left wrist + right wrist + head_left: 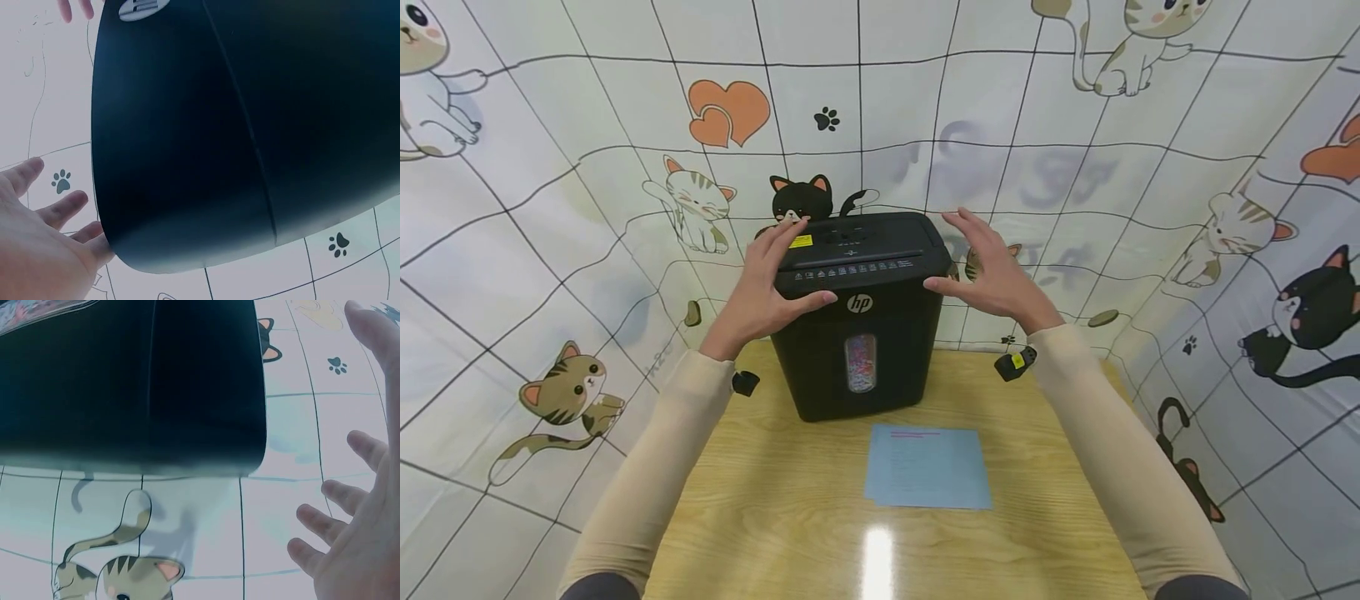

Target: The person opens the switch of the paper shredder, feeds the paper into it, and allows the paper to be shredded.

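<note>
A black HP paper shredder (891, 337) stands upright on the table, with a small front window (861, 363) showing coloured shreds. My left hand (763, 287) is at its upper left corner, fingers extended and thumb spread towards the front. In the left wrist view the fingertips of that hand (44, 244) lie close against the dark casing (181, 144); contact is hard to tell. Beside the upper right corner is my right hand (992, 271), fingers spread. The right wrist view shows a gap between this hand (359, 544) and the shredder's side (206, 394).
Blue sheets of paper (928, 467) lie on the wooden table (775, 500) in front of the shredder. A white cloth with cartoon cats (895, 108) hangs behind and along both sides. Small black devices (1015, 364) are worn at the wrists.
</note>
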Motion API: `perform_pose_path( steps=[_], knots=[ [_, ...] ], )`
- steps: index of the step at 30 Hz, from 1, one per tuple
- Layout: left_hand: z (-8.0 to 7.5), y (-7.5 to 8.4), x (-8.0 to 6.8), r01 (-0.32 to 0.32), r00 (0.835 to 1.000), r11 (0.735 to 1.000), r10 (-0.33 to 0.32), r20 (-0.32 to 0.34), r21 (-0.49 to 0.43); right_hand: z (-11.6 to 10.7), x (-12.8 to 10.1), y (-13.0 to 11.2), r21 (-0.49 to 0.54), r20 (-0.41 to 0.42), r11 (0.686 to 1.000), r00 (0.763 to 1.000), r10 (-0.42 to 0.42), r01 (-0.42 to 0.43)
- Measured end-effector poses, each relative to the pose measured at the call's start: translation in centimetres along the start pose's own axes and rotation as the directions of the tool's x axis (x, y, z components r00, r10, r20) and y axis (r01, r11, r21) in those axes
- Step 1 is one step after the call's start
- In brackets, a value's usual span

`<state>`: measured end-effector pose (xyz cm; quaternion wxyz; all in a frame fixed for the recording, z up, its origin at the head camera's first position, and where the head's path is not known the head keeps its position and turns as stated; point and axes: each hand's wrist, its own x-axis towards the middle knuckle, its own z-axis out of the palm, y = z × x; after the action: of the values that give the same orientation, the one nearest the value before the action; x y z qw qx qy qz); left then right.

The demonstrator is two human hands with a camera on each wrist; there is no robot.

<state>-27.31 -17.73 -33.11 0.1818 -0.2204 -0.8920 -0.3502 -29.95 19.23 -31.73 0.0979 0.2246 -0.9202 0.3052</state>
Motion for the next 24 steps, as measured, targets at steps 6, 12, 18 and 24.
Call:
perform_pose_path(
  steps=[6,12,18,24],
  knots=[
    [1.0,0.6,-1.3,-0.069,0.997,0.998,0.068,-0.042,-0.016,-0.6,-2.5,1.5,-0.024,-0.028,0.998,0.998,0.05,-0.05],
    [2.2,1.0,-2.7,-0.12,0.99,0.992,0.118,-0.071,-0.026,0.0,-4.8,2.9,-0.014,-0.069,0.999,0.996,0.05,-0.051],
    [3.7,1.3,-4.1,-0.178,0.979,0.983,0.173,-0.106,-0.037,1.0,-6.9,3.8,-0.012,-0.078,0.999,0.996,0.042,-0.043],
    [5.3,1.7,-5.5,-0.272,0.958,0.96,0.263,-0.118,-0.064,1.6,-8.5,4.9,-0.004,-0.075,0.997,0.995,0.072,-0.072]
  ],
)
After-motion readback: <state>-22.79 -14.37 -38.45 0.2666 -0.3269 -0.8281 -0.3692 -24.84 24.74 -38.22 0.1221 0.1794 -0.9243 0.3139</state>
